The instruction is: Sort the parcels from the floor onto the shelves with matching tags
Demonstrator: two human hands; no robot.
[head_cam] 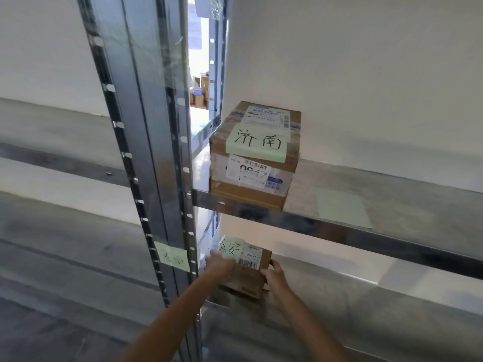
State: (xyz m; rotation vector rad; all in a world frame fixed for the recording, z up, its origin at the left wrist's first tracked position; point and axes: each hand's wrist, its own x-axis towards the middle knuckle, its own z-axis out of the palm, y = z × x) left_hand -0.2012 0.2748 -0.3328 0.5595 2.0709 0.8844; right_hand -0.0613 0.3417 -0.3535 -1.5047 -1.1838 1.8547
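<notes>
A small brown cardboard parcel (251, 276) with a pale green handwritten tag and a barcode label sits at the left end of the lower metal shelf (366, 304). My left hand (218, 266) grips its left side and my right hand (274, 275) grips its right side. A matching pale green tag (173, 256) is stuck on the steel upright beside it. On the upper shelf (392, 199) stands a larger taped parcel (254, 158) with its own green tag on top.
A plain green paper sheet (343, 209) lies on the upper shelf, right of the large parcel. Perforated steel uprights (146, 152) stand at the left. A white wall backs the shelves. Distant boxes (201, 95) show through the gap between the uprights.
</notes>
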